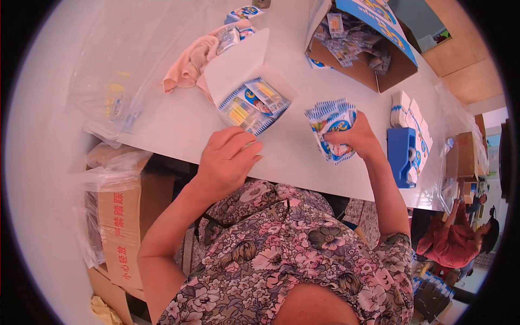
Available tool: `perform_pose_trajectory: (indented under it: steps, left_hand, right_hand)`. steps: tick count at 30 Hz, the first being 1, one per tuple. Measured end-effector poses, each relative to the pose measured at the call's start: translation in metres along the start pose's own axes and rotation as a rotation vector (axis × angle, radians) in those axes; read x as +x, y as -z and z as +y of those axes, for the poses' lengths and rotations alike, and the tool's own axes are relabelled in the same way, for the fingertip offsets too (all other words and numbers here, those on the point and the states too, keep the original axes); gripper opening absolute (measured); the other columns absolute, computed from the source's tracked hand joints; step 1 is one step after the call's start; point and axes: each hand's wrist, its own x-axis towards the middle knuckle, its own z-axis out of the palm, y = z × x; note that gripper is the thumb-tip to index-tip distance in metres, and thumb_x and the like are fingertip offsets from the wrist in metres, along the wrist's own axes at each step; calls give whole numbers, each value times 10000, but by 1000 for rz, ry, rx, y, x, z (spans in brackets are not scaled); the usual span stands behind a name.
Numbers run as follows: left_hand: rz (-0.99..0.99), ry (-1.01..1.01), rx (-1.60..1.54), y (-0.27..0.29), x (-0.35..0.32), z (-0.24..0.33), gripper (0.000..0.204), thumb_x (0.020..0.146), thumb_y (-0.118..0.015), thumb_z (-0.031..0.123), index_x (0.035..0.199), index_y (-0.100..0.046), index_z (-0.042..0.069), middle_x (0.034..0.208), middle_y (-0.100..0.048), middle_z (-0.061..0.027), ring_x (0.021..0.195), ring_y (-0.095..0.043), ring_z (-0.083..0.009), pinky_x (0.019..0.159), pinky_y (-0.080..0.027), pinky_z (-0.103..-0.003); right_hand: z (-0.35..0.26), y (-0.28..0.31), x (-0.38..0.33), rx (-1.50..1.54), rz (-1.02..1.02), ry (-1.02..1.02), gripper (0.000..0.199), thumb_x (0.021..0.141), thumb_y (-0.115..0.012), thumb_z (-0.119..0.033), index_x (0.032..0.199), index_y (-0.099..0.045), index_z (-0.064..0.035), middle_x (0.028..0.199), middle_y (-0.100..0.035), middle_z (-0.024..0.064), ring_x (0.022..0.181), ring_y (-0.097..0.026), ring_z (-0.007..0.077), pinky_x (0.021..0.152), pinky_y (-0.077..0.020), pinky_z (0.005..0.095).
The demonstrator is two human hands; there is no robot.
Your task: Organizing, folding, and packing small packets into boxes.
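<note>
The person sits at a white bench [179, 119] with both forearms coming in from below. The right hand [355, 138] is clenched around a fanned stack of small blue-and-white packets [331, 127], held upright just above the bench surface, so the edges stay squared and the printed faces show. The left hand [227, 160] lies palm-down at the near edge of the bench, fingers loosely curled and grasping nothing that can be seen; its fingertips sit just beside an open white carton [241, 76]. That carton lies tilted with its flap up, and a row of the same packets [252, 105] is packed into its mouth, touching one another side by side. This puts the carton within easy reach of both hands.

Farther back, a large brown box [379, 70] with a blue flap stands open and holds a loose heap of packets, likely the supply. A pink cloth [187, 62] lies left of the carton. A blue tape dispenser [402, 154] stands to the right, with a stack of flat white cartons [411, 116] just behind it. Clear plastic bags [108, 97] cover the left end of the bench, above a brown carton [122, 227] on the floor. Another person in red [452, 241] sits at lower right.
</note>
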Motion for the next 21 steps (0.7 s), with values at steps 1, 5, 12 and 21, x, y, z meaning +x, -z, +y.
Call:
perform_pose_trajectory:
  steps: [1,5,12,21]
  left_hand:
    - [0,-2,5,-3,4,-1,339,711,-800,65,1029,-683,57,1062,-663,-78,983,-627,-279,845,-507,-403]
    - [126,-132,6,-11,17,-4,437,716,-804,125,1119,-652,55,1186,-626,-94,1112,-591,-285,922,-470,-425]
    - [-136,-24,208,-23,29,-23,646,771,-780,263,1319,-551,9,1409,-515,-137,1359,-443,-327,1101,-348,-487]
    - [-401,-3,83,-18,40,-46,718,815,-735,378,1380,-500,1,1449,-476,-172,1397,-394,-356,1171,-302,-493]
  right_hand:
    - [-19,-6,6,76,-46,70,515,606,-838,-132,1076,-676,-1,964,-725,56,836,-664,121,797,-536,281]
    - [-76,-48,53,-97,-147,280,600,622,-859,-223,1137,-663,15,997,-724,93,884,-670,132,808,-530,279]
    - [-84,-83,108,-408,-216,228,896,754,-791,-469,1366,-470,101,1167,-665,263,1055,-667,344,895,-524,383]
    - [-56,-83,100,-575,22,486,600,778,-722,-113,1335,-535,10,1199,-654,204,1108,-626,372,955,-498,396]
